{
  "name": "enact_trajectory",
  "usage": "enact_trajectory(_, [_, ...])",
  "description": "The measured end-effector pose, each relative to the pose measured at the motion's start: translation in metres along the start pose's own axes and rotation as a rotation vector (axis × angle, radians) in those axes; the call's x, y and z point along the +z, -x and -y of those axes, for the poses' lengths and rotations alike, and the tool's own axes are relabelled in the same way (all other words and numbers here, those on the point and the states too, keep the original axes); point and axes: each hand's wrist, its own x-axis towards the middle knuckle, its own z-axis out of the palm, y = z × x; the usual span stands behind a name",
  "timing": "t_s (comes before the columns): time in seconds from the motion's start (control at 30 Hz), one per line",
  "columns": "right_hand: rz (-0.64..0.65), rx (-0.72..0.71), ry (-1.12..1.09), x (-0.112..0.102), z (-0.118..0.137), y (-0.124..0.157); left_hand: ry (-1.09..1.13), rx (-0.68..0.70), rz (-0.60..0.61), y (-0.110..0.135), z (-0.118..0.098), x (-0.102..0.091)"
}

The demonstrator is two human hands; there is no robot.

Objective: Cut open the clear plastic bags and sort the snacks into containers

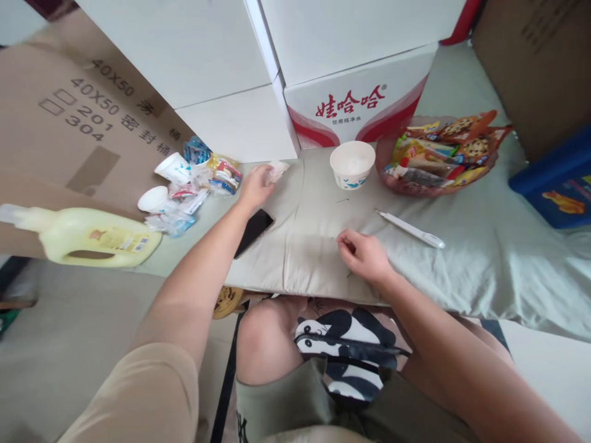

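Note:
My left hand (255,186) is closed on a small crumpled plastic wrapper (277,171), whitish-pink, at the back of the cloth-covered surface (314,215). Just below that wrist lies a dark phone (255,232). My right hand (363,253) rests nearer the front edge, thumb and fingers curled together. A tiny dark speck shows by its fingertips, and whatever it may hold is hidden. Beyond it stands a white paper bowl (353,166) with blue print. To the right lies a white utility knife (410,228), slanting.
A glass bowl (388,178) of packaged snacks stands back right. Left are paper cups (154,200), wrapped snacks (225,171) and a yellow jug-shaped bottle (101,239) on its side. White boxes (231,132) and cardboard (55,147) border the back; a blue container (554,184) is right.

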Motion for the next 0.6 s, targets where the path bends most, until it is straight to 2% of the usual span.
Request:
enact_trajectory(0.13, [-0.161,0.131,-0.375,-0.007,-0.002,0.001,0.282,0.144,-0.01,0.057,-0.061,0.012])
enact_trajectory(0.2, [-0.201,0.223,-0.649,-0.011,-0.006,0.001,0.345,0.248,0.032,0.088,-0.091,0.027])
enact_trajectory(0.27, [-0.19,0.275,-0.868,-0.015,-0.01,0.002,0.384,0.359,0.044,0.114,-0.118,0.046])
enact_trajectory(0.33, [-0.178,0.299,-0.931,-0.019,-0.014,0.004,0.45,0.413,0.046,0.133,-0.138,0.067])
enact_trajectory(0.4, [-0.201,0.323,-0.895,-0.023,-0.018,0.007,0.549,0.37,0.027,0.145,-0.151,0.085])
enact_trajectory(0.5, [-0.253,0.323,-0.855,-0.03,-0.021,0.011,0.847,0.161,-0.01,0.152,-0.158,0.102])
enact_trajectory(0.53, [-0.268,0.307,-0.854,-0.031,-0.021,0.012,0.982,0.065,0.012,0.152,-0.158,0.104])
enact_trajectory(0.6, [-0.292,0.258,-0.835,-0.033,-0.021,0.013,1.241,-0.13,0.14,0.152,-0.159,0.104])
